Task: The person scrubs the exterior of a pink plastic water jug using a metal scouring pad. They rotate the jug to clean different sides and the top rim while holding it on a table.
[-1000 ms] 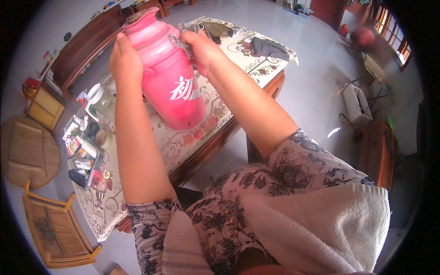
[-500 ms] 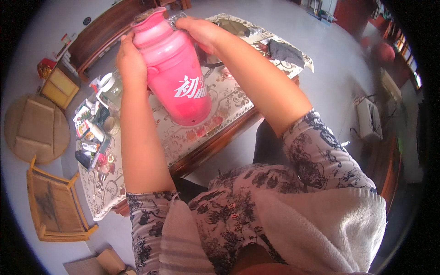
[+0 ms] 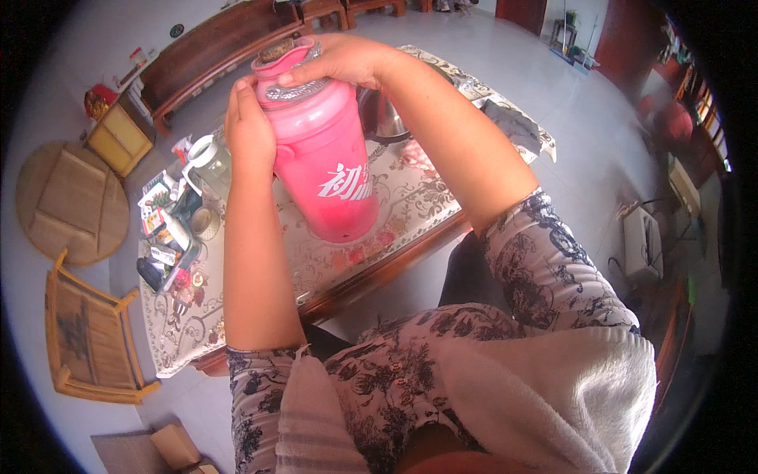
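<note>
A pink thermos flask (image 3: 339, 150) with white lettering stands tilted slightly on the flowered tablecloth (image 3: 316, 268). A brown cork stopper (image 3: 275, 54) sits in its mouth. My left hand (image 3: 251, 126) is wrapped against the left side of the flask's shoulder. My right hand (image 3: 347, 59) reaches over the top from the right, its thumb pressing a silvery, glittering strip (image 3: 296, 92) against the front of the neck. The right fingers go behind the neck and are partly hidden. Behind the flask, a shiny metal pot (image 3: 384, 117) is partly covered by my right forearm.
To the left on the table are a clear jug (image 3: 209, 162) with a white handle and a cluster of small bottles and packets (image 3: 175, 229). A grey cloth (image 3: 513, 126) lies at the right. Beyond are a wooden bench (image 3: 213, 59), a round board (image 3: 73, 204) and a wooden chair (image 3: 87, 332).
My right hand has moved leftward over the neck, and the silvery strip now lies across its front. The flask appears lower and further right in the view, somewhat more upright.
</note>
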A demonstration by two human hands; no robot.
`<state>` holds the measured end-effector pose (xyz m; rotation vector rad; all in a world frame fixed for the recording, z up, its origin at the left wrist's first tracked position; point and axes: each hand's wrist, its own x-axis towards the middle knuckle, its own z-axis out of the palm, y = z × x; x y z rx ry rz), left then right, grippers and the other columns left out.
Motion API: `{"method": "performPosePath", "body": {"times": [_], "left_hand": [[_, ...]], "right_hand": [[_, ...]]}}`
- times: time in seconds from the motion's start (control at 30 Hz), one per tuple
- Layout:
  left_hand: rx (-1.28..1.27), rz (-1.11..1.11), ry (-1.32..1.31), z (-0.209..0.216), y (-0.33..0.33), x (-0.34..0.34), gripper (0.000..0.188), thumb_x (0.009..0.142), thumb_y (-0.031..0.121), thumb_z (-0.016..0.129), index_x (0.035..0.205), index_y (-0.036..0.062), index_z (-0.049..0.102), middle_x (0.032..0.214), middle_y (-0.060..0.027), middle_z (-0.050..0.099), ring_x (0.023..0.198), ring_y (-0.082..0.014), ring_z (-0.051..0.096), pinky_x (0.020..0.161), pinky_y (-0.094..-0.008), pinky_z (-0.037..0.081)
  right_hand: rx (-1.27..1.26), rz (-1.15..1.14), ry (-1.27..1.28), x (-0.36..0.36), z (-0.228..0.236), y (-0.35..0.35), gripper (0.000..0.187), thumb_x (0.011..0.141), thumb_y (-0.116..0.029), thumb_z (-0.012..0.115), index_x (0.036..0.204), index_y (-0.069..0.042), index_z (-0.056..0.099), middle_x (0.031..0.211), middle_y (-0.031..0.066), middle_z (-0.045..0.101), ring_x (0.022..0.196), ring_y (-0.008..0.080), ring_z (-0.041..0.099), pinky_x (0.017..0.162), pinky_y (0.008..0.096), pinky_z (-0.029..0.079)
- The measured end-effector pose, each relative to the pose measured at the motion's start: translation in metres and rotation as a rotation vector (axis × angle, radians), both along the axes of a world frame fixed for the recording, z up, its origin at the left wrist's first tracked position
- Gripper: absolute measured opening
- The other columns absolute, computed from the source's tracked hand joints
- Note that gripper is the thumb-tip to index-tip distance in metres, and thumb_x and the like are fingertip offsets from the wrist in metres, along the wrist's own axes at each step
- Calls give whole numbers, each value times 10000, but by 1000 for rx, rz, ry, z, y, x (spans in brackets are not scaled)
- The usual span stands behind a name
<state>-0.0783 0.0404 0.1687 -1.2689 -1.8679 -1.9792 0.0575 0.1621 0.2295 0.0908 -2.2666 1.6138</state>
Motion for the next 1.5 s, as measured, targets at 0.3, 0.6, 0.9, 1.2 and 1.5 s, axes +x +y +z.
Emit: {"method": "performPosePath", "body": {"times": [0.3,0.6,0.9,1.2,1.5], "left_hand": [[76,-75,-50,-1,-1,-2,497,1009,345,286,1104,-12,618,1117,-190,642,1043,-305,592,931,-386,424],[78,-47,-11,-3,3,0,463,1011,320,298,1098,-4,617,1087,-199,645,1020,-308,601,933,-386,424],[75,-139,-138,1,-5,4,500,983,404,364,1200,18,598,1188,-168,625,1123,-277,574,969,-362,416],[-139,-272,-35,30,-28,31,508,851,274,726,1247,-4,573,1141,-97,639,993,-152,606,854,-281,477],[-129,-61,39,25,-13,29,390,886,303,604,1123,-6,617,1040,-98,662,918,-174,610,831,-306,464]], "right_hand": [[-11,120,91,-20,-15,60,498,862,-259,729,1283,-44,574,1195,57,646,1071,149,598,976,295,452],[-237,245,133,-28,-26,60,783,775,-312,809,1382,5,430,1245,114,605,1130,205,579,999,331,448],[159,-494,304,-10,-23,-23,827,667,-522,834,1204,48,570,1114,219,661,1050,265,637,889,329,495],[-186,-143,262,2,-20,-11,733,922,-472,570,1426,22,373,1293,160,555,1125,199,566,958,301,455],[-365,-114,180,-2,-18,-5,613,824,-165,641,1360,40,427,1103,144,638,923,187,648,807,312,536]]}}
